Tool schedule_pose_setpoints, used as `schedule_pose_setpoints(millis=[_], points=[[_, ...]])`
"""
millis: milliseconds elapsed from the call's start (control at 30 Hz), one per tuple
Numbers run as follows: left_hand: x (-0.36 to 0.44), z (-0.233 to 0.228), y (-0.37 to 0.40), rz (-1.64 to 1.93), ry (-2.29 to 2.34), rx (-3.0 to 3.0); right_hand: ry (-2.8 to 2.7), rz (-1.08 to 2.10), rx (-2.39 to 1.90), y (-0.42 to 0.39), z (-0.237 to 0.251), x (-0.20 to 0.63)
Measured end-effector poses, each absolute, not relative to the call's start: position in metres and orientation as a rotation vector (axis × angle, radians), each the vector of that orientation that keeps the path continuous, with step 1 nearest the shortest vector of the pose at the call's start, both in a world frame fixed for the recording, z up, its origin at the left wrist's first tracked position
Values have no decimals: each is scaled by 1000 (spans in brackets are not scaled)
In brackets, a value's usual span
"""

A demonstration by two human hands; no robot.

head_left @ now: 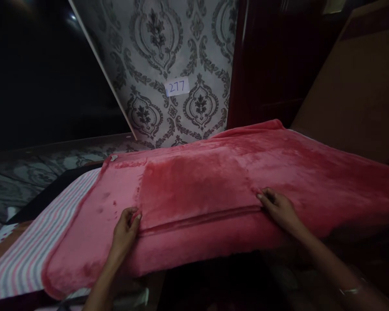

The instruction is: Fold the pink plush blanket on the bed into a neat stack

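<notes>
Two bare hands pinch a folded flap's corners: left hand (pixel 125 229) fingers closed on the near-left corner, right hand (pixel 278 209) fingers curled at the right corner. Item: plush pink fleece blanket (pixel 214 190), spread over a striped pink-and-white cloth (pixel 26 255). Likely soft, floppy, light; best gripped at corners. Behind: damask-patterned panel (pixel 168 52), label "277" (pixel 176 87).

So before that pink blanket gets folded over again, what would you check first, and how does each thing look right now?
1. Left hand grips the near left corner of the folded flap: ok, fingers pinch it.
2. Right hand on the flap's right corner: ok, though whether it pinches or only presses, cannot tell.
3. Flap's near edge straight between the hands: ok.
4. Pink blanket lying flat: ok on top; far right side in shadow, cannot tell.
5. Striped cloth clear of the fold: ok, it lies under the blanket's left edge.
</notes>
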State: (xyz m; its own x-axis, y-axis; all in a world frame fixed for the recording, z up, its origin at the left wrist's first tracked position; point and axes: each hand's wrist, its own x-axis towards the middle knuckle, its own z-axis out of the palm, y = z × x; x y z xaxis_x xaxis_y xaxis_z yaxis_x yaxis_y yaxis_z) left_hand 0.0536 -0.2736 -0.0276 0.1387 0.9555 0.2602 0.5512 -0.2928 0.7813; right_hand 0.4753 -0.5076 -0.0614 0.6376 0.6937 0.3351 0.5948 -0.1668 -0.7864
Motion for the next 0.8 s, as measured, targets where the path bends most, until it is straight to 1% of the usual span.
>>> schedule_pose_setpoints(millis=[67, 133, 233, 333, 400, 467, 533, 667, 800], points=[[53, -21, -270, 1051, 1494, 1948, -1078, 108, -1849, -506, -54, 479], [63, -8, -266, 1127, 1477, 2071, -1128, -10, -1854, -493, -39, 481], [108, 21, -262, 1101, 1257, 2403, -1350, -187, -1874, -448, -4, 479], [176, 48, -258, 725, 1082, 2662, -1605, -238, -1989, -386, 29, 468], [215, 54, -253, 529, 1142, 2740, -1629, -256, -2151, -349, 35, 458], [240, 44, -248, 421, 1245, 2779, -1599, -240, -2321, -326, 26, 450], [250, 25, -246, 288, 1305, 2776, -1589, -229, -2431, -316, 5, 445], [246, -8, -247, 296, 1331, 2797, -1590, -323, -2451, -315, -31, 444], [239, 0, -235, 217, 1313, 2732, -1577, -333, -2447, -315, -36, 445]])
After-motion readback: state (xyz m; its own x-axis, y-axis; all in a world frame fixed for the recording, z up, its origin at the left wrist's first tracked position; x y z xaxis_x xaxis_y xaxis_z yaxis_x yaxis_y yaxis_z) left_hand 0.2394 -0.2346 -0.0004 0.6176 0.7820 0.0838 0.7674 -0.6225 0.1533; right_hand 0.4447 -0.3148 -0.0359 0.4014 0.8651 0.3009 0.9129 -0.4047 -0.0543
